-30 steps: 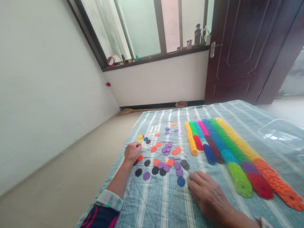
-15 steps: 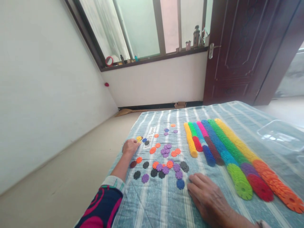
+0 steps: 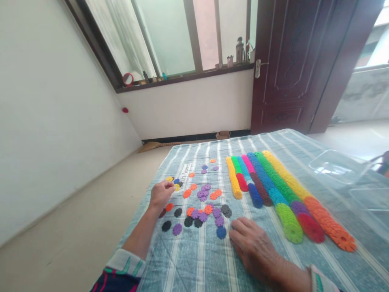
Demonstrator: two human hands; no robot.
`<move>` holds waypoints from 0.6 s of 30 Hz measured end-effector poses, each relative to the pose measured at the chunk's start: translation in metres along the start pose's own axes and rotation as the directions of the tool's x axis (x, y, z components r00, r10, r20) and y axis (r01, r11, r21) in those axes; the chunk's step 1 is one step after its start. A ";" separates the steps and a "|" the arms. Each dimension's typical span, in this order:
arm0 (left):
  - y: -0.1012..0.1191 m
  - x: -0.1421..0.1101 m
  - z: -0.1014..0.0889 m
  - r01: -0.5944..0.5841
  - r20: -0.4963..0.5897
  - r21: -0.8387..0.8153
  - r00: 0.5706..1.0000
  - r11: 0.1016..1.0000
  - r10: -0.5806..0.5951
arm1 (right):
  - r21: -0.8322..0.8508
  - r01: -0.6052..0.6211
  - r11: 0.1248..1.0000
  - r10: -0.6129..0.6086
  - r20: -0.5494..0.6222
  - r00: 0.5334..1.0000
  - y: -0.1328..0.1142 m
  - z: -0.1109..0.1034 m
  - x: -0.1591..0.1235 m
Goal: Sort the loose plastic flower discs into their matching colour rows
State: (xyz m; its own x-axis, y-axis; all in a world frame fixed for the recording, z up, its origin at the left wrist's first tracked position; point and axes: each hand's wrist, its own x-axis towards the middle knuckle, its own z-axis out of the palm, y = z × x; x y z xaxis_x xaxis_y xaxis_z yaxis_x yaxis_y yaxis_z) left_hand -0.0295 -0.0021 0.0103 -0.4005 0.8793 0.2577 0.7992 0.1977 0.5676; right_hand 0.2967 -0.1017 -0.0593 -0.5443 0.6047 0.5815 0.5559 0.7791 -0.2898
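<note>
My left hand (image 3: 161,195) pinches a yellow notched plastic disc (image 3: 176,187) between thumb and fingertips, at the cloth's left side. Near it lie another yellow disc (image 3: 169,179) and a blue disc (image 3: 176,181). My right hand (image 3: 254,247) rests on the cloth with its fingers curled and together; anything under them is hidden. Just left of it is a dark blue disc (image 3: 221,232). Loose discs lie between the hands, among them a purple disc (image 3: 177,229), a black disc (image 3: 166,226) and an orange disc (image 3: 208,209).
Overlapping discs form long coloured rows, including a yellow row (image 3: 234,178) and a green row (image 3: 278,178), on the striped cloth (image 3: 209,267). Clear plastic containers (image 3: 334,168) stand at the right. Behind are a dark red door (image 3: 288,61) and a window sill (image 3: 188,76).
My left hand has lifted a yellow disc slightly and drawn it back toward me. My right hand stays on the cloth. The view has shifted a little to the right.
</note>
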 end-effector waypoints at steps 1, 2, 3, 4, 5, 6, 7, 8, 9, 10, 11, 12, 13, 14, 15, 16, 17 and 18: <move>0.012 -0.007 0.003 -0.043 0.038 -0.037 0.998 0.998 0.045 | -0.012 -0.001 1.000 0.001 0.010 1.000 0.000 0.000 0.000; 0.024 -0.015 0.007 -0.099 0.101 -0.111 0.989 0.989 0.110 | -0.024 -0.003 1.000 0.003 0.021 1.000 0.000 -0.001 0.001; 0.038 -0.024 0.012 -0.136 0.157 -0.181 0.974 0.974 0.165 | -0.035 -0.003 0.999 0.004 0.030 1.000 0.000 -0.002 0.001; 0.052 -0.033 0.017 -0.160 0.203 -0.243 0.956 0.957 0.211 | -0.046 -0.002 0.999 0.004 0.038 0.999 0.000 -0.003 0.002; 0.066 -0.041 0.023 -0.189 0.247 -0.285 0.933 0.940 0.262 | -0.055 0.000 0.998 0.003 0.046 0.999 -0.001 -0.004 0.003; 0.080 -0.049 0.029 -0.221 0.284 -0.318 0.906 0.922 0.315 | -0.065 0.001 0.998 0.003 0.052 0.999 -0.001 -0.005 0.004; 0.092 -0.057 0.035 -0.256 0.307 -0.341 0.879 0.905 0.364 | -0.074 0.002 0.997 0.002 0.057 0.998 -0.001 -0.006 0.005; 0.103 -0.063 0.042 -0.284 0.321 -0.358 0.857 0.889 0.403 | -0.080 0.002 0.997 0.003 0.064 0.998 -0.001 -0.006 0.005; 0.113 -0.069 0.048 -0.304 0.333 -0.372 0.838 0.877 0.432 | -0.084 0.002 0.996 0.004 0.068 0.998 -0.001 -0.007 0.006; 0.121 -0.074 0.054 -0.318 0.342 -0.382 0.824 0.868 0.452 | -0.087 0.002 0.996 0.004 0.069 0.998 -0.001 -0.007 0.007; 0.128 -0.077 0.060 -0.332 0.349 -0.384 0.812 0.862 0.468 | -0.087 0.002 0.996 0.004 0.067 0.998 0.000 -0.006 0.007; 0.134 -0.080 0.066 -0.346 0.353 -0.383 0.802 0.856 0.482 | -0.085 0.003 0.996 0.003 0.064 0.998 0.000 -0.006 0.007; 0.139 -0.081 0.071 -0.364 0.353 -0.378 0.794 0.851 0.496 | -0.082 0.004 0.997 0.001 0.061 0.998 0.000 -0.005 0.007; 0.143 -0.082 0.077 -0.385 0.350 -0.370 0.785 0.846 0.510 | -0.081 0.004 0.997 0.000 0.058 0.998 0.001 -0.004 0.007; 0.146 -0.082 0.081 -0.408 0.344 -0.359 0.778 0.840 0.525 | -0.080 0.005 0.997 0.000 0.057 0.998 0.001 -0.004 0.007; 0.149 -0.082 0.086 -0.432 0.338 -0.346 0.771 0.833 0.541 | -0.081 0.005 0.997 -0.001 0.056 0.998 0.001 -0.003 0.007; 0.151 -0.082 0.090 -0.458 0.332 -0.332 0.762 0.825 0.556 | -0.081 0.007 0.997 -0.003 0.056 0.998 0.002 -0.003 0.007; 0.152 -0.081 0.093 -0.482 0.329 -0.314 0.753 0.818 0.570 | -0.082 0.008 0.997 -0.004 0.055 0.998 0.002 -0.003 0.007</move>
State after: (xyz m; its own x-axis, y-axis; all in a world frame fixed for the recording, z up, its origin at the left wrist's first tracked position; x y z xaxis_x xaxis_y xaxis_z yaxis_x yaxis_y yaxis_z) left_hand 0.1664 -0.0031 0.0029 0.3012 0.9173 0.2606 0.7058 -0.3982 0.5859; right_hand 0.2956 -0.0965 -0.0534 -0.5803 0.6100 0.5396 0.6008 0.7679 -0.2220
